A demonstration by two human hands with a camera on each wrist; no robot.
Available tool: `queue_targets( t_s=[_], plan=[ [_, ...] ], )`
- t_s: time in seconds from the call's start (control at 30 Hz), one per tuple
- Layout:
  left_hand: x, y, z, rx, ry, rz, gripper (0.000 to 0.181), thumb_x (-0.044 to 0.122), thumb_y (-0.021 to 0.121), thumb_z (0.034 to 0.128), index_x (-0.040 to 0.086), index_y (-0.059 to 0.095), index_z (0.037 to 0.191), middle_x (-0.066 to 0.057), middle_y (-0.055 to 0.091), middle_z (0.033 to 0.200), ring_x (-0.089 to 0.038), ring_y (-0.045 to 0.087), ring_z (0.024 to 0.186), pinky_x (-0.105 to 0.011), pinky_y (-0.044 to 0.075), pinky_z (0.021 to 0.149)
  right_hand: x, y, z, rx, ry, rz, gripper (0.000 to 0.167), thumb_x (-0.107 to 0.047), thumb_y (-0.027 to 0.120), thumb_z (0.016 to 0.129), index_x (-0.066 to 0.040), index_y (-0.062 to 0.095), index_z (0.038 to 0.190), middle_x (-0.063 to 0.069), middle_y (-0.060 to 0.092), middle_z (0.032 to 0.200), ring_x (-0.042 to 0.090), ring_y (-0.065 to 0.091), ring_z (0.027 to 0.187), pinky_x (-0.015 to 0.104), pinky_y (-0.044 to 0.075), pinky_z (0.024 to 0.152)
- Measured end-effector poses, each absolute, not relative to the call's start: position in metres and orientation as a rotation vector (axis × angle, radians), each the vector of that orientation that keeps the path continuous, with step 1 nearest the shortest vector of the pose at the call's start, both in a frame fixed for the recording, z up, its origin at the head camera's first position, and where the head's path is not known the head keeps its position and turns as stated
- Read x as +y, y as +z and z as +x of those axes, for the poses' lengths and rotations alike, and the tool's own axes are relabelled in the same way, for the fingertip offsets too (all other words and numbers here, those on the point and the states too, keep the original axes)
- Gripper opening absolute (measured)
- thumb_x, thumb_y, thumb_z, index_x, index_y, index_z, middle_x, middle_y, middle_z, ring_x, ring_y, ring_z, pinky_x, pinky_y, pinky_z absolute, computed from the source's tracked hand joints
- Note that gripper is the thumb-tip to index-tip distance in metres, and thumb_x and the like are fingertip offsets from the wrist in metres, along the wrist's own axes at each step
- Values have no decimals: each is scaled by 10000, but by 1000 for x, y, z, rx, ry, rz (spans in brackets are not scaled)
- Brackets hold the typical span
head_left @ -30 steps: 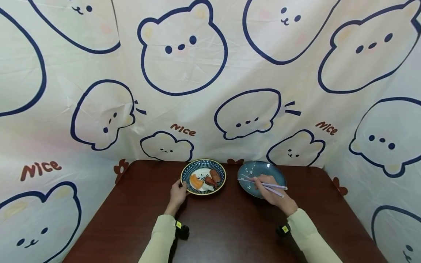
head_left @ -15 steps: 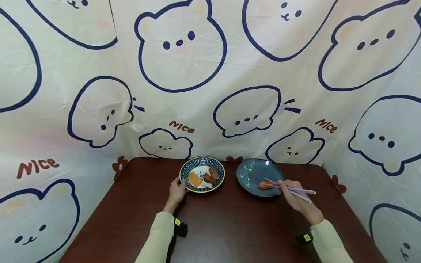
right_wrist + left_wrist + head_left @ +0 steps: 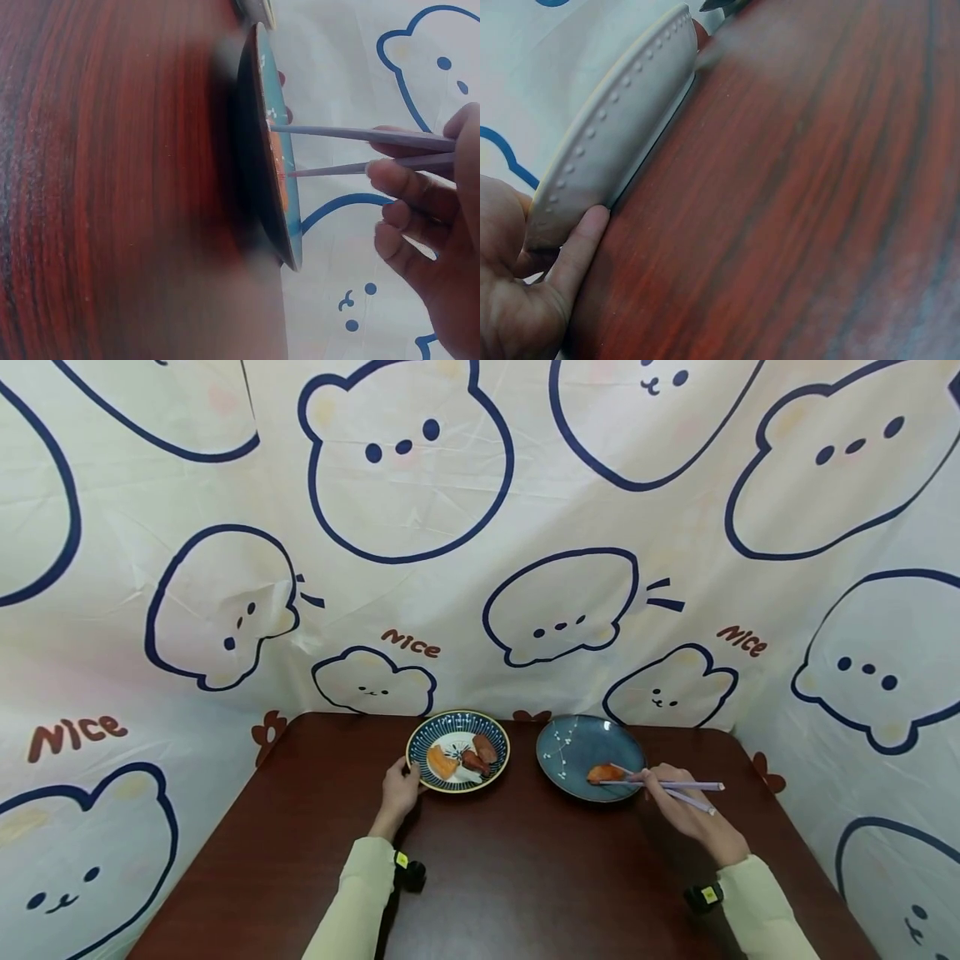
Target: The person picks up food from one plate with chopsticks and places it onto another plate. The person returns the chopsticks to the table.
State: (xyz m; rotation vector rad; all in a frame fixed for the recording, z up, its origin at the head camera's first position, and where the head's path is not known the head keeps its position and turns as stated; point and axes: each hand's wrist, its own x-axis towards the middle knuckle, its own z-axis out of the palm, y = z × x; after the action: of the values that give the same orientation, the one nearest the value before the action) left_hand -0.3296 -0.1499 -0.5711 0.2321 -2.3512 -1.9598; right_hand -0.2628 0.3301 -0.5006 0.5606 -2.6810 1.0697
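Observation:
My left hand (image 3: 400, 787) grips the left edge of a blue-and-white patterned plate (image 3: 457, 719) with a yellow rim. In the left wrist view its fingers lie against the plate's white outer wall (image 3: 622, 112). On that plate are an orange food piece (image 3: 442, 763), a dark reddish piece (image 3: 474, 762) and a brown piece (image 3: 485, 748). My right hand (image 3: 678, 806) holds a pair of pale purple chopsticks (image 3: 701, 786), apart at the tips. Those tips are at an orange-brown food piece (image 3: 604, 773) lying on the teal-blue plate (image 3: 600, 737); whether they pinch it, I cannot tell.
Both plates stand near the back edge of a dark reddish-brown table (image 3: 480, 877), with a gap between them. A white cloth (image 3: 450, 602) printed with cartoon bears hangs behind and at both sides. A small black device is strapped to each wrist.
My right hand has moved right from over the teal-blue plate to its right edge, uncovering the orange-brown food piece. The left hand keeps its grip. The head view has tilted slightly.

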Motion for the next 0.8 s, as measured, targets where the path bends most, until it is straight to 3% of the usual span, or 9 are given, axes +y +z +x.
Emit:
queue_targets(
  t_s=[0.13,0.37,0.53,0.8],
  plan=[
    [-150,-570,-329,-2349,-1961,228,436,144,407,1095,-75,442,1471,-293,610,1250,-346,669,1086,-329,625,823,329,-503,-266,-2659,1037,595,358,-203,466,1097,-111,806,1040,4,553,760,90,440,623,241,397,513],
    [-150,-571,-327,-2354,-1963,228,438,147,398,1098,-77,438,1472,-297,605,1261,-359,665,1104,-375,620,861,324,-504,-267,-2660,917,683,349,-211,511,1083,-122,785,887,24,597,812,57,474,677,217,432,557],
    [-151,-573,-326,-2354,-1961,226,434,153,400,1098,-76,448,1464,-291,610,1250,-347,668,1092,-363,622,851,320,-503,-268,-2713,834,710,312,-213,537,1072,-136,789,907,-24,592,815,51,485,701,214,445,585],
    [-152,-571,-330,-2338,-1972,213,442,165,403,1099,-63,439,1476,-281,614,1251,-337,669,1087,-351,624,840,313,-504,-276,-2745,727,718,331,-244,564,1059,-129,746,808,-62,579,765,77,472,739,249,450,647]
  ],
)
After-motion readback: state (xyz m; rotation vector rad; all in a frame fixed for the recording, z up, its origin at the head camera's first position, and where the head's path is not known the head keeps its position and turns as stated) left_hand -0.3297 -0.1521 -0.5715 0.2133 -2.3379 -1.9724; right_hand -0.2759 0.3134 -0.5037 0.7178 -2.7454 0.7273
